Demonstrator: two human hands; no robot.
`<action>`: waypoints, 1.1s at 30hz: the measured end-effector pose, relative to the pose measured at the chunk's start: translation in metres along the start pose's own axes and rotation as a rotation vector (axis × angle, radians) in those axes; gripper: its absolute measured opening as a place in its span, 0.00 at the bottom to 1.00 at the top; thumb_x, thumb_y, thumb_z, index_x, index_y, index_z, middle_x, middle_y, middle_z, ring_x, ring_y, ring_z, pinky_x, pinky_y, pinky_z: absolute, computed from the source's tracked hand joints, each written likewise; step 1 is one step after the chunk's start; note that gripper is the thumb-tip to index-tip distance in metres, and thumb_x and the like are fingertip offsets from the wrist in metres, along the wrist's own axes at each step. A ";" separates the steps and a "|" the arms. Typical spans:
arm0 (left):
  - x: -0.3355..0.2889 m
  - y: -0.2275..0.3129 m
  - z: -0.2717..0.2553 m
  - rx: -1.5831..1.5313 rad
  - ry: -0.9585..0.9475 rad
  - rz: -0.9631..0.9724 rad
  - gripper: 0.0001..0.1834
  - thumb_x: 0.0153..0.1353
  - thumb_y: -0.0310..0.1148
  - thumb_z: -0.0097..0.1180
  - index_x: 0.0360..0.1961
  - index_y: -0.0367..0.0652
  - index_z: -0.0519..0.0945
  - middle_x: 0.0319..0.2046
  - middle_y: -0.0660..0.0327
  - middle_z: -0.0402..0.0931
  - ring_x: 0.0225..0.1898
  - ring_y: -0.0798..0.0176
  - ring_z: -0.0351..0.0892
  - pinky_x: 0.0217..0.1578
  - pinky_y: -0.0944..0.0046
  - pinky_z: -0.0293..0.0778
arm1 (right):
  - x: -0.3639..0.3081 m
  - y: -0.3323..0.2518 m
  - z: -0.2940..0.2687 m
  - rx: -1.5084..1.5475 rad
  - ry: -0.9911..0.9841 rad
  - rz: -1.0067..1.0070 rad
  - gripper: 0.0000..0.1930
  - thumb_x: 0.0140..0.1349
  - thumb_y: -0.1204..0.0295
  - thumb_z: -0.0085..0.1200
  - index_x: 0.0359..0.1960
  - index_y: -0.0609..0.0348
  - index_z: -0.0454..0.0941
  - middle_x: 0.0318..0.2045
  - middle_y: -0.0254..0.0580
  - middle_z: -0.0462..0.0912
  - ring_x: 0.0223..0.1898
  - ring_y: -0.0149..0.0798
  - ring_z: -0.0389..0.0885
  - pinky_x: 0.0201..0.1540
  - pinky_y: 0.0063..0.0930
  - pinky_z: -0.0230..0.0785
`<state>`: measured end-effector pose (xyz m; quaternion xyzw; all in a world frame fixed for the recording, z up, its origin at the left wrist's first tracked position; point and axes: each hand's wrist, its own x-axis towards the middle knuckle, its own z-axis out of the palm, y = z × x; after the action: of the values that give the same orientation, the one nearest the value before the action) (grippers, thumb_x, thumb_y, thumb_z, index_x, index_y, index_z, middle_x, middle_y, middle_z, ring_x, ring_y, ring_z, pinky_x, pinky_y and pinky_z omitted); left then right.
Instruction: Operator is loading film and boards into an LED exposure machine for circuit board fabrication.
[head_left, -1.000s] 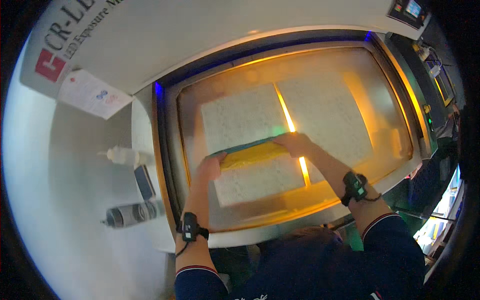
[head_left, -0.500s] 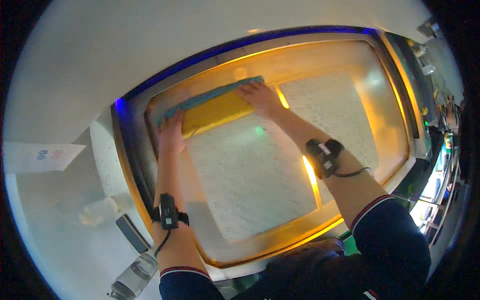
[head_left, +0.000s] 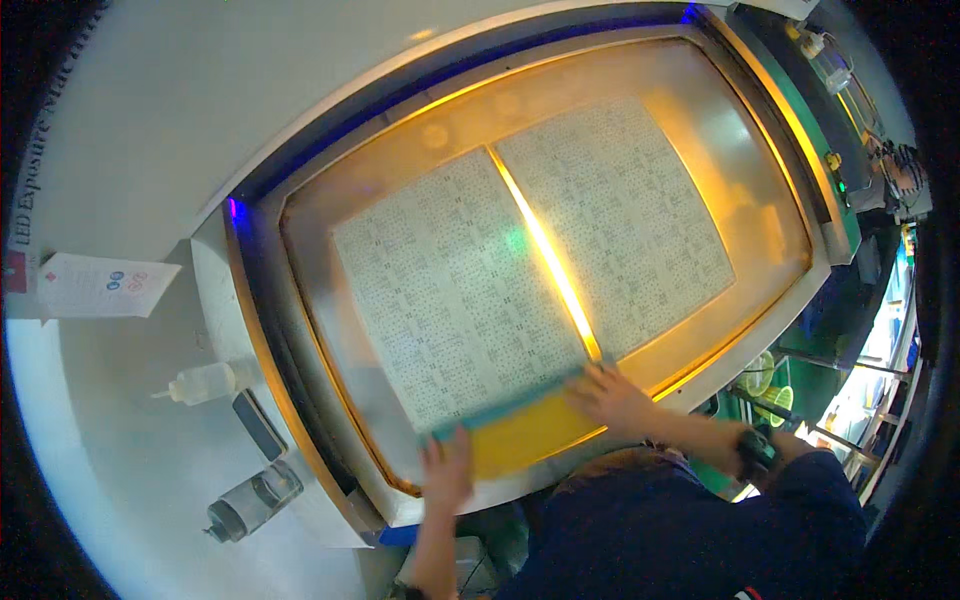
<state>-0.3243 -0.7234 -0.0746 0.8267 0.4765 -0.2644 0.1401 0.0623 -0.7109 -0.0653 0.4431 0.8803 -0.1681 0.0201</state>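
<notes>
A wide squeegee (head_left: 530, 437), yellow with a teal edge, lies across the near side of a framed, amber-lit bed (head_left: 755, 200). My left hand (head_left: 447, 472) grips its left end, and my right hand (head_left: 612, 398) holds the right end; both are slightly blurred. Beyond the teal edge lie two pale sheets with fine dark patterns, the left sheet (head_left: 450, 290) and the right sheet (head_left: 625, 210). Between them runs a bright yellow strip of light (head_left: 545, 245). The squeegee overlaps the left sheet's near edge.
On the white ledge at left are a white squeeze bottle (head_left: 203, 383), a dark flat block (head_left: 259, 424) and a clear bottle (head_left: 255, 500) lying on its side. A paper sheet (head_left: 105, 287) hangs at far left. Yellow-green baskets (head_left: 768, 390) stand beyond the bed's right corner.
Both hands have drawn the squeegee from the bed's far side toward me, to the near edge. Patterns on the sheets now show more clearly. The view has shifted.
</notes>
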 end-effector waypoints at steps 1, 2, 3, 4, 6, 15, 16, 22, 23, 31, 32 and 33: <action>0.033 -0.018 -0.047 -0.127 0.093 -0.033 0.42 0.59 0.35 0.56 0.74 0.46 0.57 0.73 0.54 0.55 0.71 0.27 0.52 0.66 0.28 0.52 | 0.043 0.024 -0.008 -0.088 -0.060 -0.020 0.29 0.61 0.66 0.52 0.67 0.47 0.68 0.70 0.40 0.65 0.70 0.56 0.61 0.71 0.58 0.54; 0.081 -0.047 -0.052 -0.049 0.200 -0.085 0.38 0.62 0.36 0.52 0.74 0.47 0.58 0.73 0.55 0.56 0.71 0.29 0.51 0.68 0.29 0.51 | 0.090 0.050 -0.017 -0.183 0.029 0.016 0.31 0.60 0.67 0.53 0.67 0.46 0.67 0.72 0.39 0.62 0.70 0.54 0.60 0.72 0.56 0.50; 0.124 -0.087 -0.044 0.056 0.321 -0.165 0.38 0.61 0.35 0.55 0.73 0.49 0.60 0.74 0.58 0.55 0.72 0.32 0.52 0.69 0.32 0.50 | 0.142 0.076 -0.027 -0.204 0.161 0.023 0.29 0.61 0.68 0.52 0.67 0.46 0.68 0.71 0.38 0.63 0.70 0.53 0.62 0.73 0.53 0.50; 0.169 -0.098 -0.095 -0.146 0.328 -0.202 0.43 0.56 0.31 0.61 0.74 0.53 0.59 0.74 0.61 0.56 0.72 0.35 0.52 0.70 0.33 0.48 | 0.183 0.112 -0.033 -0.198 0.256 0.073 0.29 0.62 0.69 0.51 0.67 0.46 0.68 0.71 0.37 0.65 0.69 0.51 0.64 0.72 0.51 0.53; 0.244 -0.138 -0.137 -0.183 0.350 -0.227 0.53 0.47 0.24 0.68 0.75 0.56 0.56 0.73 0.62 0.58 0.73 0.39 0.52 0.71 0.36 0.48 | 0.254 0.170 -0.049 -0.239 0.226 0.142 0.32 0.62 0.68 0.52 0.70 0.41 0.63 0.71 0.36 0.64 0.70 0.50 0.63 0.71 0.50 0.54; 0.419 -0.175 -0.247 -0.168 0.571 -0.144 0.44 0.53 0.23 0.61 0.73 0.54 0.60 0.67 0.54 0.67 0.70 0.38 0.58 0.67 0.33 0.54 | 0.350 0.321 -0.128 -0.147 0.239 0.204 0.45 0.51 0.66 0.66 0.73 0.35 0.58 0.73 0.33 0.61 0.72 0.49 0.60 0.73 0.51 0.53; 0.419 -0.176 -0.244 -0.164 0.573 -0.152 0.44 0.53 0.23 0.61 0.73 0.54 0.60 0.67 0.54 0.67 0.70 0.38 0.58 0.67 0.33 0.54 | 0.349 0.320 -0.129 -0.188 0.243 0.223 0.43 0.53 0.66 0.64 0.72 0.36 0.59 0.72 0.33 0.62 0.72 0.48 0.61 0.72 0.50 0.54; 0.341 -0.097 -0.194 -0.157 0.594 -0.151 0.42 0.55 0.29 0.64 0.72 0.49 0.61 0.63 0.50 0.70 0.68 0.35 0.60 0.65 0.28 0.53 | 0.251 0.274 -0.097 -0.276 0.135 0.211 0.35 0.56 0.66 0.58 0.69 0.42 0.66 0.71 0.35 0.65 0.68 0.48 0.66 0.68 0.49 0.59; 0.313 -0.060 -0.191 -0.207 0.561 -0.105 0.41 0.56 0.29 0.63 0.72 0.48 0.61 0.62 0.50 0.71 0.67 0.34 0.61 0.64 0.27 0.54 | 0.200 0.269 -0.077 -0.254 0.252 0.177 0.34 0.56 0.67 0.57 0.69 0.43 0.66 0.70 0.37 0.66 0.69 0.49 0.65 0.69 0.49 0.58; -0.009 0.171 -0.046 -0.273 -0.039 0.067 0.41 0.55 0.32 0.57 0.72 0.47 0.61 0.72 0.55 0.59 0.66 0.22 0.57 0.61 0.18 0.50 | -0.154 0.087 -0.042 0.129 -0.053 -0.140 0.29 0.62 0.60 0.53 0.66 0.49 0.67 0.65 0.43 0.70 0.65 0.53 0.69 0.66 0.54 0.63; -0.009 0.176 -0.051 -0.320 -0.030 0.052 0.41 0.53 0.31 0.59 0.71 0.47 0.62 0.71 0.55 0.61 0.66 0.23 0.59 0.60 0.19 0.52 | -0.144 0.093 -0.049 0.108 -0.047 -0.138 0.30 0.62 0.63 0.54 0.67 0.48 0.66 0.66 0.42 0.70 0.64 0.53 0.70 0.65 0.52 0.63; -0.001 0.176 -0.061 -0.365 -0.017 0.048 0.42 0.51 0.30 0.61 0.70 0.46 0.64 0.70 0.55 0.63 0.65 0.24 0.60 0.59 0.20 0.54 | -0.143 0.097 -0.027 0.105 0.018 -0.139 0.28 0.63 0.65 0.52 0.66 0.49 0.66 0.66 0.42 0.70 0.63 0.52 0.71 0.65 0.51 0.64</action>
<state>-0.1548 -0.7835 -0.0277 0.7964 0.4956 -0.1770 0.2980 0.2281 -0.7597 -0.0400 0.3830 0.8991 -0.2110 -0.0230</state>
